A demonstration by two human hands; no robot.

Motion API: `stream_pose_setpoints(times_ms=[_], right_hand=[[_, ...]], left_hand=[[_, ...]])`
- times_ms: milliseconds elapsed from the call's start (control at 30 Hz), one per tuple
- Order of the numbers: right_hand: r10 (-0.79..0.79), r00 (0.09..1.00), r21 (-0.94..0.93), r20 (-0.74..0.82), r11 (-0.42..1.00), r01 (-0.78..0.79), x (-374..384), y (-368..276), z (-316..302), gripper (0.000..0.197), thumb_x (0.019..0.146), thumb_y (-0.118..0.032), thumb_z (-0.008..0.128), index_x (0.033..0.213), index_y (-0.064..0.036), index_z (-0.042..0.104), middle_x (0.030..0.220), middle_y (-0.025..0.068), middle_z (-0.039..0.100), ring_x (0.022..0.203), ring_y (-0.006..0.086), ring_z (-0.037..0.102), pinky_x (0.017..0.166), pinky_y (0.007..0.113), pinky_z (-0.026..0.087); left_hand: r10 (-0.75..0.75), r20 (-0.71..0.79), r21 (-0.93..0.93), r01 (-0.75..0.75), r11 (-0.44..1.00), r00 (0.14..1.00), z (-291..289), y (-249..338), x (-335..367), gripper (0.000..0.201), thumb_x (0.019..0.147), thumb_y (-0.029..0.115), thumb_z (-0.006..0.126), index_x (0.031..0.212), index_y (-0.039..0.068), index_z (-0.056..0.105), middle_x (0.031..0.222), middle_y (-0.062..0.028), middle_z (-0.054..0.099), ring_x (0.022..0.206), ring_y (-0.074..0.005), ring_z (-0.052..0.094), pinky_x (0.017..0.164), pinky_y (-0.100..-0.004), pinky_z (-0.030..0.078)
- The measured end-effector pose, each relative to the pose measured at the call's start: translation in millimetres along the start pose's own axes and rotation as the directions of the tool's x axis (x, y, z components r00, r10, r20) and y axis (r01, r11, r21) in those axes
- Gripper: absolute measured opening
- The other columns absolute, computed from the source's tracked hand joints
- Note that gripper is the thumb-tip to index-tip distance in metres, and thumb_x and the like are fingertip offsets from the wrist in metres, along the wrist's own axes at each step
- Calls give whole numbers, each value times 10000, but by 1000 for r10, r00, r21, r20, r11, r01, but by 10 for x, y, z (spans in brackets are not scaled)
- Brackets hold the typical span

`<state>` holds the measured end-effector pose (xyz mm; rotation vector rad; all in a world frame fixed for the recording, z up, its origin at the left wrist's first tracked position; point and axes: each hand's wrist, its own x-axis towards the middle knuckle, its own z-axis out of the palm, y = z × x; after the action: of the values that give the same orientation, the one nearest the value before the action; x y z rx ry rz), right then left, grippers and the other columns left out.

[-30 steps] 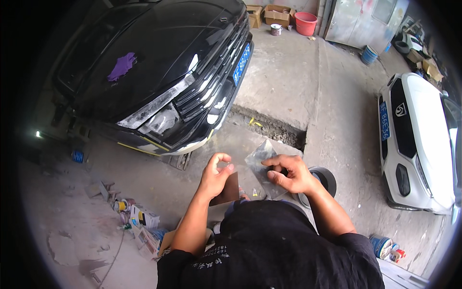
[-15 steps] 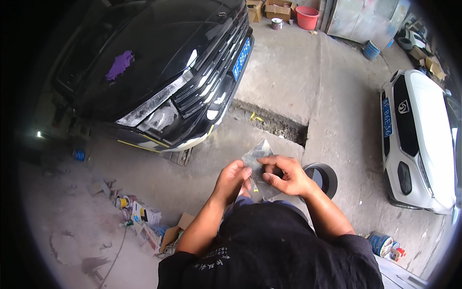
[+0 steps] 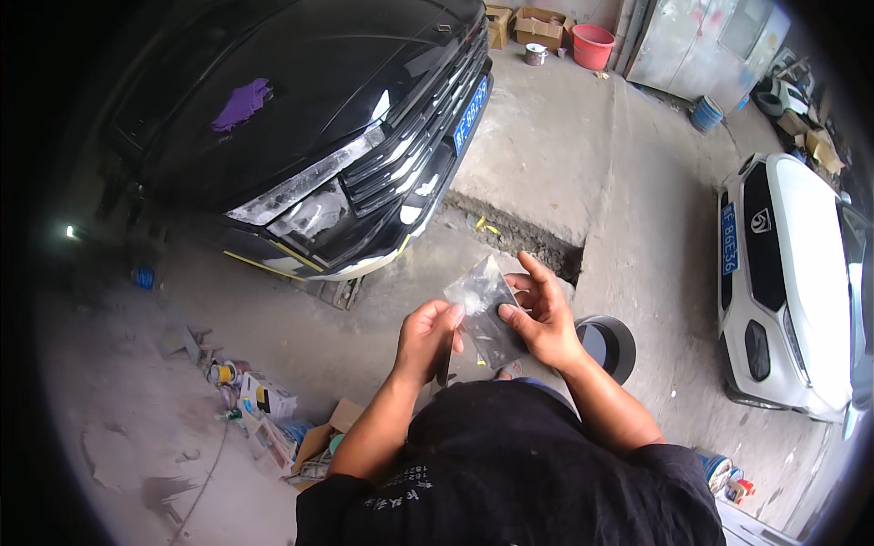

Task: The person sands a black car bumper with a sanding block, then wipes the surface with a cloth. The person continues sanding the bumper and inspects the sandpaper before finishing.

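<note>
Between my hands, in front of my body, is a thin dark grey sheet (image 3: 489, 335), possibly sandpaper, with pale dusty patches toward its far corner. My left hand (image 3: 426, 335) pinches its left edge between thumb and fingers. On the opposite side, my right hand (image 3: 551, 326) has its thumb pressed on the face of the sheet; the index finger stretches past it and the other fingers are partly behind. Just right of my right forearm, a dark round bucket (image 3: 625, 350) holds liquid.
Ahead on the left stands a black car (image 3: 319, 100) with whitish patches, yellow tape and a purple cloth (image 3: 242, 105) on its hood. A floor trench (image 3: 537, 241) lies ahead. A white car (image 3: 787, 264) is at right; cartons and cans (image 3: 264, 396) sit at lower left.
My right hand has shifted its grip, its index finger lifting off the sheet and extending forward. More of the sheet's face shows now, and it has turned between my hands.
</note>
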<state>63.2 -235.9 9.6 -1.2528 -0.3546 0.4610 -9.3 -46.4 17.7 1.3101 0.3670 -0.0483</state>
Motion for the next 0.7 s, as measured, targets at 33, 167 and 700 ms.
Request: stream_pose_setpoints(times_ms=[33,167,700], right_hand=[[15,1000,-1,9,1000,-15,18,-6,57,747,872,12,665,1507,-74,280,1355,102,485,1159,169,527,987,308,445],[-159,980,-271,123,944,188,129,50,396,752,895,-16,645,1515,-30,220,1499,144,347,1411,240,310,1157,374,249],[-481,807,-539,343,602,589,196,236,1452,731,911,124,496,1528,-22,132,1457,263,414,1241,333,542,1017,375,423]], left_hand=[[-2,17,10,2,1000,1000,-70,17,-12,203,970,228,594,879,50,565,598,-38,570,452,-76,465,433,-199,355],[8,48,89,-13,996,999,-350,29,-67,306,996,324,553,933,26,579,631,-47,583,461,-78,480,431,-203,357],[96,-214,-570,-204,796,972,-1154,116,-461,387,935,26,579,1308,66,484,1267,-76,577,1152,-193,558,1001,-366,445]])
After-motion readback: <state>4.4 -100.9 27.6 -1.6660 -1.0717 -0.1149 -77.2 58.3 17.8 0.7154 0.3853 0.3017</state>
